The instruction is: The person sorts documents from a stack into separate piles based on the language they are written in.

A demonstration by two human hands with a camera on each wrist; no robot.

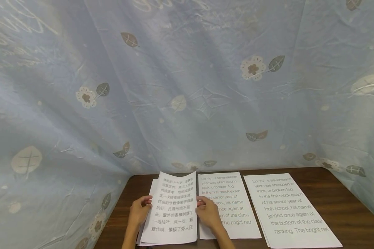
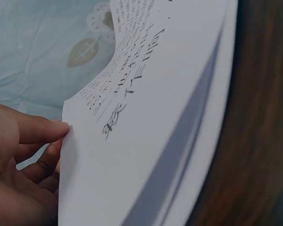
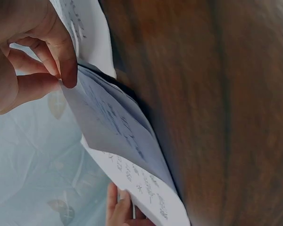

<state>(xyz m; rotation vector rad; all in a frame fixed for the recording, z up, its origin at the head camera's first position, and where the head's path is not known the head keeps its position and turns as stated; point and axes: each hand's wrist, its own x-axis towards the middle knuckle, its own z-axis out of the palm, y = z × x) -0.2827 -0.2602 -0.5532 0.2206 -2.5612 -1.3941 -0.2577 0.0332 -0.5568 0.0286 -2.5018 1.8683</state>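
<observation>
A sheet of paper (image 1: 172, 211) printed with Chinese text is lifted at its sides above other sheets on the left of the table. My left hand (image 1: 139, 211) pinches its left edge between thumb and fingers; the left wrist view shows the thumb on the sheet's edge. At the opposite edge, my right hand (image 1: 209, 212) pinches the paper between thumb and fingertips. In the right wrist view the sheet (image 3: 118, 120) bows up, with more paper beneath it. Part of the right hand covers the middle stack's printed lines.
A middle stack of English-printed paper (image 1: 233, 193) lies just right of the held sheet. Farther right is another English-printed stack (image 1: 291, 211), its sheets slightly fanned. Both rest on a dark wooden table (image 1: 336, 193). A blue patterned cloth (image 1: 187, 86) hangs behind and along the sides.
</observation>
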